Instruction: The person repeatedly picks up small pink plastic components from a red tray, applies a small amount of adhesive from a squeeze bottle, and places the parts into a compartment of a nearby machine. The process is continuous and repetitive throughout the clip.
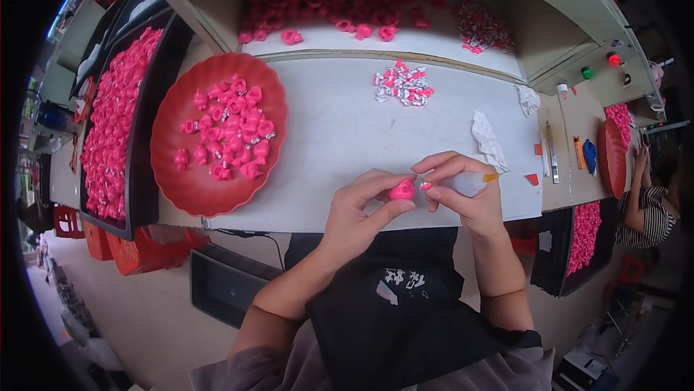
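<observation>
Over the near edge of the white work surface, my left hand (359, 207) pinches a rounded pink hollow piece (402, 189) between thumb and fingers. Close beside it, my right hand (473, 209) is closed, with a small white-and-pink piece (425, 186) at its fingertips. That same hand also keeps a translucent squeeze bottle (468, 184) with a yellowish tip tucked in its grip. A small gap seems to separate the two pieces. Farther off lies a loose pile of small white-and-pink pieces (405, 84). To the left, a red scalloped tray (170, 174) holds many pink pieces.
A shelf at the back bears heaped pink parts (340, 1) and small white-and-pink ones (483, 26). A black crate (144, 174) of pink parts flanks the tray. Crumpled tissue (488, 142) and a metal tool (552, 152) lie right. Another person's arm (636, 196) shows far right.
</observation>
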### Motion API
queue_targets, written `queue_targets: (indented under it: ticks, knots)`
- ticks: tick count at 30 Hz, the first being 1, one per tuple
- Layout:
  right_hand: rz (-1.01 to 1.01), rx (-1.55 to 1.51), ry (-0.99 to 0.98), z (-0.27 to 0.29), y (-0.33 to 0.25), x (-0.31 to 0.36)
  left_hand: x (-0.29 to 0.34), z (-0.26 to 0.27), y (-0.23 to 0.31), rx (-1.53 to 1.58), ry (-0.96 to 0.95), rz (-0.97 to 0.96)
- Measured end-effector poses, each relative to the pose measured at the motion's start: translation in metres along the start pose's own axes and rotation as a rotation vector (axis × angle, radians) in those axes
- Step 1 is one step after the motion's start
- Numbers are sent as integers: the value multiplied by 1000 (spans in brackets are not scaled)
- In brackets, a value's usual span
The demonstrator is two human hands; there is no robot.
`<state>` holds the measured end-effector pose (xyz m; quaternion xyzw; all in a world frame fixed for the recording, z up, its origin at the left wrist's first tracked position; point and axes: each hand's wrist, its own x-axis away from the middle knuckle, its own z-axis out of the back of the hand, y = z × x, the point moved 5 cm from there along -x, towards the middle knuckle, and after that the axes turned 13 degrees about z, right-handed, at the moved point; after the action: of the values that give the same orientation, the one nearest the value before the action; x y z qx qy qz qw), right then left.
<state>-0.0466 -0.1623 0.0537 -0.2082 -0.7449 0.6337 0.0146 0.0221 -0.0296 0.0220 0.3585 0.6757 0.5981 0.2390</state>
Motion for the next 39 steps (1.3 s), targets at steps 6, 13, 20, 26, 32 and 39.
queue_targets:
  ticks: [6, 13, 20, 26, 32, 39]
  knots:
    - [81, 258, -91, -5, -1, 2, -1, -1, -3, -26, -24, -23]
    - [171, 509, -243, -10, -7, -1, -1, -1, -10, 66, -66, 60]
    - [327, 627, -254, -14, -16, 2, 0, -14, -9, 457, -298, 389]
    - [648, 718, -504, -13, -16, 3, 5, -19, -12, 520, -309, 402]
    - [680, 786, -611, -13, -16, 4, 9, -23, -13, 581, -299, 400]
    - [729, 791, -662, -16, -13, 3, 13, -21, -24, 508, -244, 347]
